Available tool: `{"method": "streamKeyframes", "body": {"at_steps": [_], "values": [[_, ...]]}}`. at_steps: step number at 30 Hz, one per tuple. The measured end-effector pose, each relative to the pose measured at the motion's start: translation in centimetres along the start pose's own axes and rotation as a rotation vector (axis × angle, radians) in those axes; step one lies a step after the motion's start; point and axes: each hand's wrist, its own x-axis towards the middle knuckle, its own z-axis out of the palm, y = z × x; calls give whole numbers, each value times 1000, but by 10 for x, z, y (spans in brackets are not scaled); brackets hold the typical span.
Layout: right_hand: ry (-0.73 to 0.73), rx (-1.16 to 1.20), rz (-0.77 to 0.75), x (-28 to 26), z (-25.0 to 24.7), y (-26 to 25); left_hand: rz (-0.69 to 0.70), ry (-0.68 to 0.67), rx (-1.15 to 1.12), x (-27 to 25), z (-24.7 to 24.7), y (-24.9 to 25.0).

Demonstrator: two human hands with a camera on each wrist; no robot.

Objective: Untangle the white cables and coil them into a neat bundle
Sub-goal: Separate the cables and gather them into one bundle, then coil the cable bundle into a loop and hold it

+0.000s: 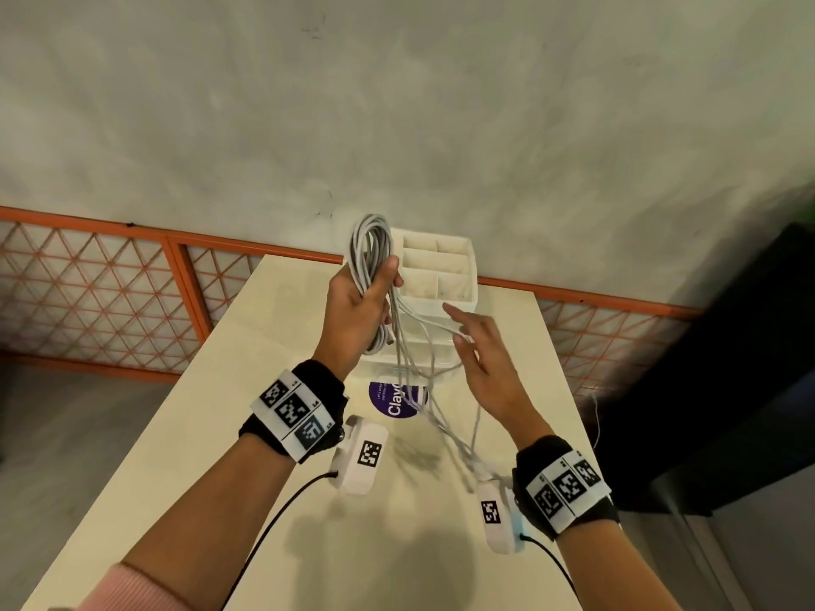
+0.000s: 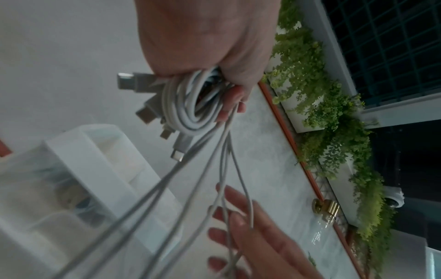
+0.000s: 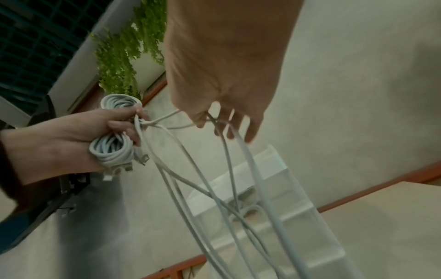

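Above the cream tabletop [image 1: 185, 416], left of centre, the left hand [image 1: 357, 315] has its fingers [image 3: 119, 125] curled tight around a coil of white cables [image 1: 370, 253], several connector plugs [image 2: 133, 81] poking out below the fist. Loose strands [image 1: 436, 416] trail down and rightward, in front of a white divided organiser [image 1: 445, 275], to the right hand [image 1: 485, 363], whose straight, spread fingers [image 2: 229, 213] have the strands threaded between them
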Motion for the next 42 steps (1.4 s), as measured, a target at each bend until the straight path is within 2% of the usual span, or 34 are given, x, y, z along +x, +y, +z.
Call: {"method": "streamKeyframes", "body": {"at_steps": [3, 5, 7, 10, 11, 13, 17, 20, 21, 23, 26, 28, 29, 32, 36, 38, 42], "values": [[244, -149, -119, 7, -4, -11, 43, -7, 16, 8, 3, 10], [289, -132, -185, 10, -8, -19, 74, -5, 23, 12, 4, 16], [179, -9, -178, 11, -9, -25, 100, -1, 15, 16, 4, 20], [-175, 304, 79, 7, -5, -34, 94, 10, 5, 20, 2, 23], [-276, 303, 148, 5, -2, -31, 89, 14, 3, 21, 1, 23], [-386, 130, 217, 4, 5, -21, 84, 13, 7, 20, -1, 22], [-458, -236, 217, 12, 5, 3, 73, -5, 41, 14, -5, 13], [-360, -316, 73, 9, 2, 8, 62, 47, 45, 17, -11, 6], [-310, -300, 35, 8, 0, 9, 65, 70, 49, 20, -14, 5], [-237, -121, 11, 6, -4, 12, 77, 107, 51, 25, -21, 4], [-129, 185, 155, 7, -12, 2, 101, 152, 69, 31, -30, 2], [-37, 162, 147, 8, -16, 0, 101, 185, 77, 34, -34, 0], [-37, 100, 137, 8, -18, 1, 100, 197, 72, 35, -35, 0], [-204, -58, 198, 7, -18, 9, 112, 212, 39, 38, -39, 4], [-449, -251, 280, 1, -5, 23, 140, 162, 63, 36, -36, -2], [-503, -351, 325, 2, 3, 25, 119, 150, 93, 33, -32, -7], [-531, -332, 378, 0, 14, 33, 85, 165, 82, 29, -26, -10]]}}
